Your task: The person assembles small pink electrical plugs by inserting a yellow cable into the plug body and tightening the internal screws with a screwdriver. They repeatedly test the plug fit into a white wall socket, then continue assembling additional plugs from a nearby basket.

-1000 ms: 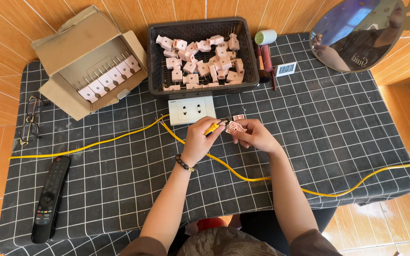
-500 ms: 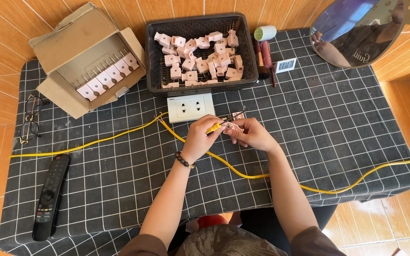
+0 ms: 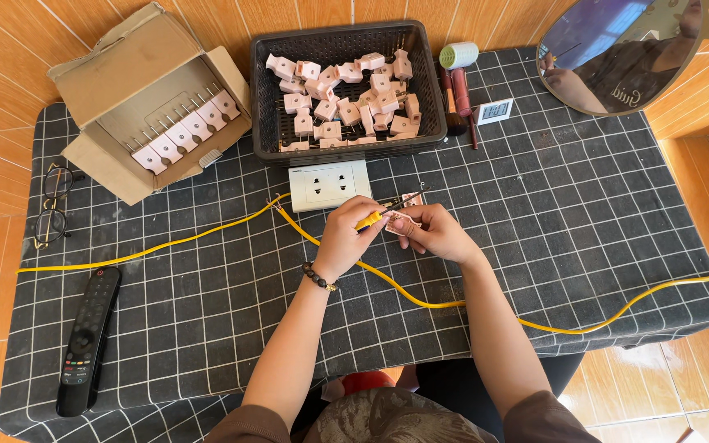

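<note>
My left hand grips a small yellow-handled screwdriver, its tip pointing right into a small pink plug part. My right hand pinches that pink part just above the black checked tablecloth. A white double wall socket lies right behind my hands. A yellow cable runs across the table and passes under my hands. Behind the socket a black basket holds several pink plugs.
An open cardboard box with a row of pink plugs stands at the back left. Glasses and a black remote lie at the left. A round mirror, a hair roller and slim tubes are at the back right.
Both hands stay together on the pink part; the screwdriver has shifted slightly as my left hand works it. Nothing else on the table moved.
</note>
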